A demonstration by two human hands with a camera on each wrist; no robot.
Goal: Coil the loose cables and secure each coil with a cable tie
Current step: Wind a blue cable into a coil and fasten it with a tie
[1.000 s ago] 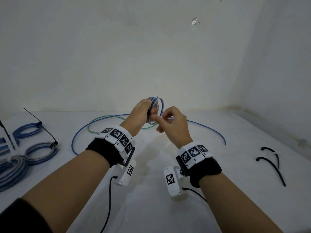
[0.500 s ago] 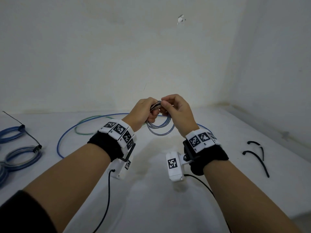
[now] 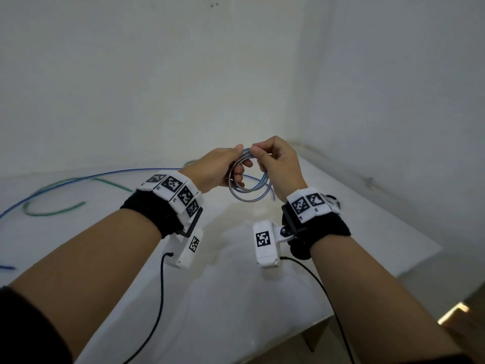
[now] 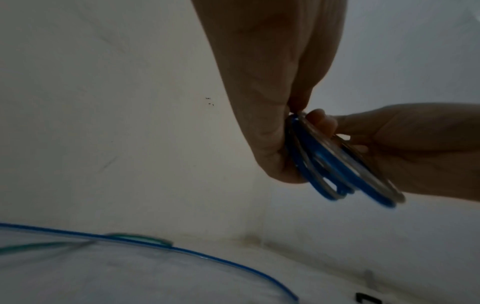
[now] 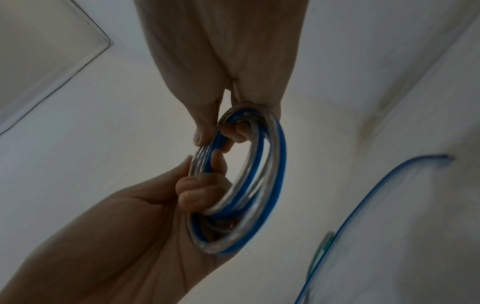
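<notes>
Risk, judged: coil (image 3: 249, 185) unsecured, no tie on it; loops look springy, could fan open or slip if either pinch eases. Reaching for tie means one hand letting go, so other must clamp all turns.

Left hand (image 3: 219, 166) grip: fingers curled through coil's left side, thumb on top, holds loops. Right hand (image 3: 278, 164) grip: fingertips pinch top of coil.

Coil held in air above table (image 3: 367, 232), hangs down between hands, below both pinches. Loose blue cable (image 3: 78, 179) and green cable (image 3: 52, 212) lie far left on table, uncoiled.

No legible text — markers only.
</notes>
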